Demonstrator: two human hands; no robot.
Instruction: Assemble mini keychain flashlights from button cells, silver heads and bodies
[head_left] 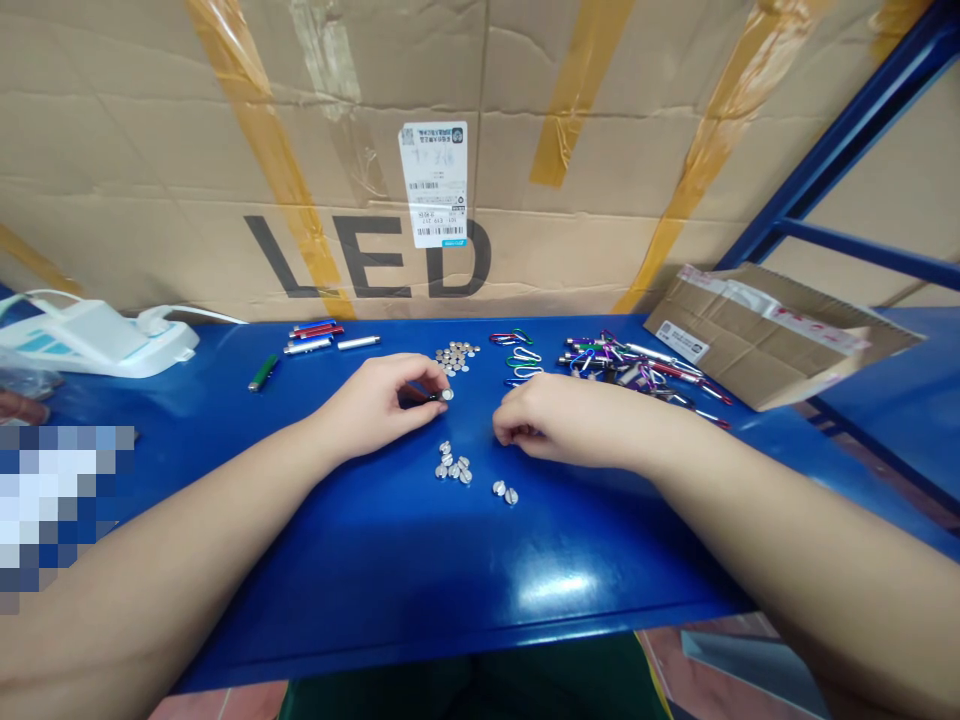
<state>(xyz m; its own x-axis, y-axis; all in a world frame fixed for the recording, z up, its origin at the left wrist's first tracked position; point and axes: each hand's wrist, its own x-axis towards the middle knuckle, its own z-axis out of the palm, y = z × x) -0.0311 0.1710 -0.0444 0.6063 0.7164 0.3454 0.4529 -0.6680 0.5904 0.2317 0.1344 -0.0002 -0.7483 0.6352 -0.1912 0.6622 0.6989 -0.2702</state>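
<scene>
My left hand (386, 400) is closed, thumb and fingertips pinching a small dark tube with a round silver end (448, 395) that points right. Most of that tube is hidden by the fingers. To its right, my right hand (544, 420) hovers low over the table with curled fingers; whatever they hold cannot be made out. Just beyond the left fingertips lies a cluster of button cells (455, 357). Slotted silver screw caps (454, 470) sit in a group nearer to me, with two more caps (505, 491) to their right. Several coloured carabiners (523, 360) lie behind the right hand.
Several metal tubes (315, 338) and a green tube (263, 373) lie at the back left. A white power strip (105, 340) stands farther left. Keychain flashlights with carabiners (645, 372) are heaped at the right beside an open cardboard box (765, 335). A large carton (480, 90) walls the back.
</scene>
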